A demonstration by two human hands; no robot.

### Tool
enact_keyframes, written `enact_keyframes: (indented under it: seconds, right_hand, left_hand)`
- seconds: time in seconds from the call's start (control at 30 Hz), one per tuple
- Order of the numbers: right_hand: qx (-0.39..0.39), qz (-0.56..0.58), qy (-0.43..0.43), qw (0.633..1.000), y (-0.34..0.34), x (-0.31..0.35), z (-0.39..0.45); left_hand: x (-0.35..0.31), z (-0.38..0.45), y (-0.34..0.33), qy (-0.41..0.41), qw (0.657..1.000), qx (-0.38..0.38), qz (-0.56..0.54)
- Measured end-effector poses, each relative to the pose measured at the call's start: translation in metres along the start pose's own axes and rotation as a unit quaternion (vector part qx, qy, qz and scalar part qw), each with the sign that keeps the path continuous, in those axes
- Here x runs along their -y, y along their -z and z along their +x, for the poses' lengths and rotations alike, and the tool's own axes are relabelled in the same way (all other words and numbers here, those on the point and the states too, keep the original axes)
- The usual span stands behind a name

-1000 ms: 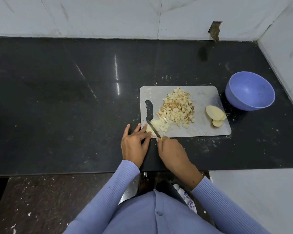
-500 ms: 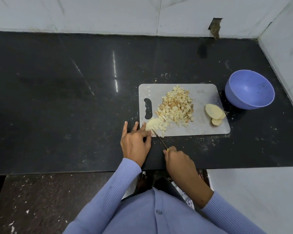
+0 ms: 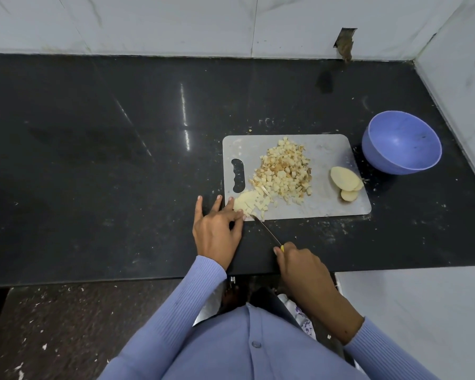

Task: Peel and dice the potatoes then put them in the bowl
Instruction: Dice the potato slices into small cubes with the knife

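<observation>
The left hand (image 3: 217, 229) presses flat fingers on the potato slice (image 3: 243, 202). The right hand (image 3: 299, 263) grips the knife (image 3: 266, 232), blade pointing toward that slice, just beside those fingers.

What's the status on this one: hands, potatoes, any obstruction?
Left hand steadies potato piece; right hand holds knife. Diced pile on board, bowl empty. Nothing in the way.

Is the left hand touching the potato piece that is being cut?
Touching. In the head view, left hand fingertips rest on the pale potato piece at the cutting board's corner.
</observation>
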State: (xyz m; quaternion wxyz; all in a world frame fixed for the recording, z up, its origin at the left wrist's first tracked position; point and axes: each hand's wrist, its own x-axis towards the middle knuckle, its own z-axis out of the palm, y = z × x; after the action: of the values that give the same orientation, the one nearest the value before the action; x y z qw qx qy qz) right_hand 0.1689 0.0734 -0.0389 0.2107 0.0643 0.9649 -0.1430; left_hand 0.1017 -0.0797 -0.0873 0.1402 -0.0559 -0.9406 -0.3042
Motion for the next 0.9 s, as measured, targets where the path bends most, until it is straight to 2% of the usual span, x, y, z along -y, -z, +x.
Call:
enact_keyframes:
  seconds: [0.2, 0.43, 0.63, 0.9]
  right_hand:
    - [-0.017, 0.047, 0.021, 0.999, 0.007, -0.001, 0.000]
    - [-0.034, 0.076, 0.041, 0.996, 0.011, 0.022, 0.027]
    - [-0.028, 0.071, 0.052, 0.996, 0.008, 0.036, 0.038]
    - [-0.001, 0.038, 0.022, 0.999, 0.007, 0.045, 0.038]
  left_hand:
    - [0.007, 0.001, 0.001, -0.037, 0.999, 0.002, -0.024]
    - [0.011, -0.001, 0.003, 0.020, 0.997, -0.033, -0.067]
    - [0.014, 0.000, 0.001, 0.022, 0.997, -0.031, -0.072]
    - [0.013, 0.001, 0.000, 0.020, 0.996, -0.026, -0.086]
